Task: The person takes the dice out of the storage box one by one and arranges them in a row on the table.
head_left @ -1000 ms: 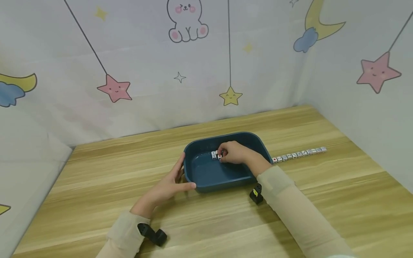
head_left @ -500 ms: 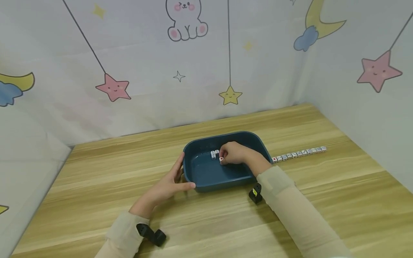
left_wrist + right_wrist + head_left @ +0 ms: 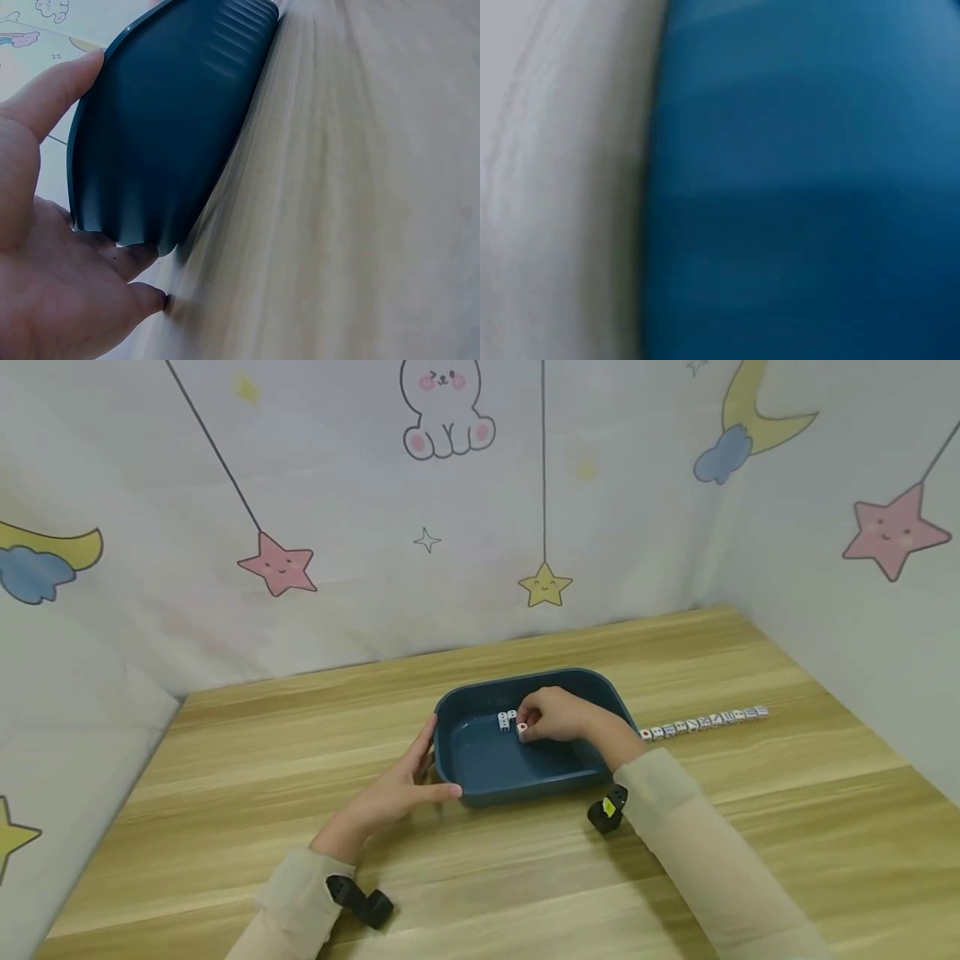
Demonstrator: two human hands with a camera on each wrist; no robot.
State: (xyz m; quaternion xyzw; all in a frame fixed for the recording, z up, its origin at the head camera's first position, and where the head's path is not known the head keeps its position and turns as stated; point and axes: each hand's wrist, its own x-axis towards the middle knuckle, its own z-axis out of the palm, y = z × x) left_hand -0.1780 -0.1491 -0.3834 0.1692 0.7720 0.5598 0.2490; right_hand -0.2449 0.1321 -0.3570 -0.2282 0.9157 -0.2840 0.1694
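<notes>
Inside a dark blue tray (image 3: 487, 768), my right hand (image 3: 558, 716) pinches a white die (image 3: 522, 727), its red spot facing up. Just left of those fingertips, a few more white dice (image 3: 503, 721) stand close together on the tray floor. My left hand (image 3: 397, 789) grips the tray's left end, thumb at the near corner and fingers along the side wall. The left wrist view shows that thumb (image 3: 67, 82) at the rim and fingers against the wall. The right wrist view holds only the blurred blue tray wall (image 3: 795, 187); the hand is hidden there.
A straight row of several white dice (image 3: 705, 722) runs rightward from the tray's right end across the wooden table (image 3: 262, 760). Behind the table hangs a pale printed cloth (image 3: 337, 502). Each wrist wears a black camera (image 3: 360, 902).
My right hand has drawn one die slightly towards me, apart from the other dice in the tray. The left hand keeps its place on the tray. The head view has shifted slightly.
</notes>
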